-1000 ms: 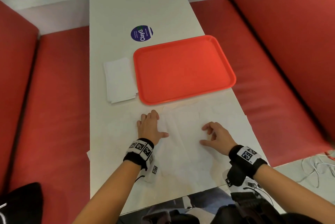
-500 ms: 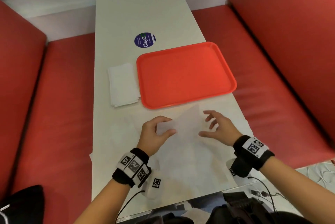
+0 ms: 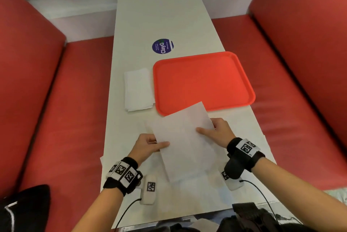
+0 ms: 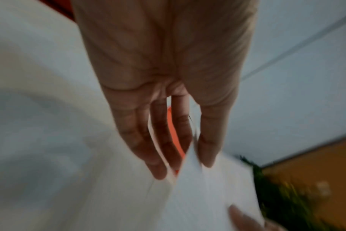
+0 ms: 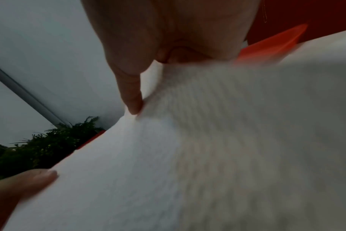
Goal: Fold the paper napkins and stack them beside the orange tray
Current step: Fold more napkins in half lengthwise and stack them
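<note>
- Left hand (image 3: 145,147) pinching the napkin (image 3: 185,141) at its left edge, thumb on top, fingers underneath; right hand (image 3: 218,131) pinching the right edge the same way.
- Benches (image 3: 62,119) in red on both sides of the table (image 3: 161,17); seen whole only from the head.
- Table white, long, running away from the wearer; more thin white paper lying flat on its near end under the hands.
- Tray (image 3: 202,81) orange, flat on the table, right of centre; from the wrists only slivers of its rim (image 5: 271,45) show.
- Napkin held up off the table, tilted, its far corner overlapping the tray's near edge in the head view.
- Right wrist view filled by the napkin's white sheet (image 5: 188,156), blurred; thumb (image 5: 131,93) pressed on top, the left thumb tip (image 5: 30,178) at the lower left.
- Left wrist view from below: fingers (image 4: 154,148) straight under the paper, thumb on the other face, paper edge caught between; blurred.
- Dark green plant (image 5: 45,145) beyond the table, visible from the wrists only.
- Stack (image 3: 138,89) of folded napkins just left of the tray, beside it; seen from the head only.
- Sticker (image 3: 162,46), round, dark blue, beyond the tray.
</note>
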A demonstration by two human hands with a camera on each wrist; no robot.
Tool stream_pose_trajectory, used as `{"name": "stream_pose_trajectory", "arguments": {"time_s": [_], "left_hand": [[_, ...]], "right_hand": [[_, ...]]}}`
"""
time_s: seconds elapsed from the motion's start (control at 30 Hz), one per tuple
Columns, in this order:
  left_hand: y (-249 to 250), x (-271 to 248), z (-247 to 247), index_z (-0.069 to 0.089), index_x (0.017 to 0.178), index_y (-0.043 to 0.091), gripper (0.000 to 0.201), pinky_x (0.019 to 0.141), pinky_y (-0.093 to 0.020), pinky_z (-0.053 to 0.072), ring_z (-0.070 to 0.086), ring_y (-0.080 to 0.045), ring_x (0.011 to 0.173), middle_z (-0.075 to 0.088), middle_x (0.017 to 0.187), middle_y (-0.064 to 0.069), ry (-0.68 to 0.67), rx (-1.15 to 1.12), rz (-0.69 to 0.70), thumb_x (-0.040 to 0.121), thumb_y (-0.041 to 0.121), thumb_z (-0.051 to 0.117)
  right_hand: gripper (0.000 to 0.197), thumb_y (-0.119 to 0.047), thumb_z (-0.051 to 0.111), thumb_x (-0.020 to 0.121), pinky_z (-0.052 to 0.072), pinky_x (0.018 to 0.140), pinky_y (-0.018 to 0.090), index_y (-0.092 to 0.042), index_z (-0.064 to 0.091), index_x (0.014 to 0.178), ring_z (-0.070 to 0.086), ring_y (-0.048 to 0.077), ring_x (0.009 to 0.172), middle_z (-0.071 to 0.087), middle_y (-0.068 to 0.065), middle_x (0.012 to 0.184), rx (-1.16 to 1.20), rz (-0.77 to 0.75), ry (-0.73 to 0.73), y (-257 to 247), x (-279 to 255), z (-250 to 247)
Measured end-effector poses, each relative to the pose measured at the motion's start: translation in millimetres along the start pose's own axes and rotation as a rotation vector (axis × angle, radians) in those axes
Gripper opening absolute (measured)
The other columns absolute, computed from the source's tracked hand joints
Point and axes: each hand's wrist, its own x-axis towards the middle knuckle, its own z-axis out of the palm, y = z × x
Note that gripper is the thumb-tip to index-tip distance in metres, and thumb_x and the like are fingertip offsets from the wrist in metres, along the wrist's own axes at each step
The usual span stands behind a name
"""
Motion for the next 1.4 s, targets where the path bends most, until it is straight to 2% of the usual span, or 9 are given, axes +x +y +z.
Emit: {"name": "stream_pose_trajectory", "arguments": {"time_s": [0.17,0.27,0.37,0.6,0.83,1.0,1.13,1.3,1.4], "left_hand": [[19.7,-10.0,7.3,0.059,0.113,-0.013,0.079,0.095,-0.052,0.050,0.065,-0.036,0.111,0.070,0.114,-0.019,-0.133,-0.256,-0.008,0.055,0.028,0.094],[35.3,-16.3,17.0,0.077,0.088,0.008,0.047,0.073,-0.034,0.059,0.072,-0.020,0.090,0.074,0.096,-0.009,-0.252,-0.433,0.040,0.052,0.036,0.091],[39.9,-16.0,23.9,0.077,0.089,0.014,0.044,0.082,-0.044,0.056,0.063,-0.030,0.113,0.063,0.129,-0.009,-0.378,-0.397,0.150,0.065,0.049,0.083],[40.1,-2.3,17.6,0.072,0.108,0.006,0.037,0.079,-0.034,0.057,0.070,-0.019,0.080,0.075,0.104,-0.010,-0.054,-0.181,0.206,0.075,-0.009,0.075],[98.5,52.5,-52.4,0.069,0.117,0.011,0.046,0.063,-0.030,0.060,0.067,-0.019,0.068,0.073,0.084,-0.012,0.099,-0.017,0.317,0.076,-0.009,0.074],[124.3,119.4,-118.8,0.067,0.122,0.015,0.047,0.072,-0.030,0.058,0.064,-0.021,0.072,0.069,0.078,-0.012,0.213,0.139,0.318,0.082,-0.011,0.067],[111.7,156.8,-147.5,0.068,0.120,0.022,0.045,0.086,-0.037,0.058,0.064,-0.024,0.077,0.066,0.088,-0.028,0.219,0.236,0.202,0.084,-0.005,0.066],[90.8,181.1,-153.5,0.069,0.117,0.022,0.043,0.068,-0.018,0.055,0.062,-0.011,0.070,0.061,0.130,-0.013,0.240,0.364,0.105,0.085,-0.006,0.066],[84.5,184.1,-154.7,0.072,0.110,0.023,0.037,0.072,-0.025,0.055,0.061,-0.016,0.066,0.064,0.119,-0.028,0.271,0.411,0.088,0.083,-0.003,0.071]], "right_hand": [[0.018,-0.027,0.077,0.082,0.058,0.073,0.030,-0.016,0.073,0.096,0.073,0.015,0.086,0.076,-0.002,0.096,0.157,-0.087,-0.099,-17.6,-6.1,2.9],[0.013,-0.023,0.077,0.082,0.058,0.072,0.032,-0.015,0.073,0.091,0.073,0.015,0.081,0.077,-0.001,0.092,0.265,-0.153,-0.158,-34.2,-10.4,5.4],[0.021,-0.033,0.079,0.073,0.057,0.068,0.031,-0.016,0.073,0.083,0.071,0.014,0.075,0.076,-0.002,0.083,0.329,-0.187,-0.147,-43.4,-9.9,7.2],[0.022,-0.023,0.057,0.096,0.039,0.054,0.024,-0.009,0.072,0.089,0.052,0.017,0.056,0.060,-0.007,0.062,0.367,-0.101,-0.138,-43.7,-3.5,7.7],[0.043,-0.044,0.041,0.099,0.048,0.048,0.029,-0.009,0.061,0.112,0.066,0.035,0.056,0.071,0.018,0.080,0.380,0.028,-0.208,-56.4,15.7,5.9],[0.045,-0.045,0.039,0.098,0.047,0.051,0.031,-0.009,0.061,0.112,0.065,0.035,0.057,0.073,0.022,0.084,0.366,0.016,-0.160,-60.0,33.5,-0.2],[0.043,-0.043,0.037,0.101,0.046,0.050,0.030,-0.009,0.061,0.112,0.064,0.034,0.056,0.072,0.023,0.083,0.380,0.031,-0.098,-55.0,44.6,-8.7],[0.045,-0.044,0.036,0.101,0.046,0.047,0.030,-0.008,0.060,0.112,0.063,0.033,0.054,0.071,0.024,0.082,0.382,0.071,-0.040,-41.7,49.7,-18.8],[0.045,-0.044,0.036,0.100,0.046,0.046,0.028,-0.009,0.062,0.110,0.063,0.033,0.053,0.071,0.023,0.081,0.380,0.096,-0.013,-35.5,46.6,-25.7]]}}
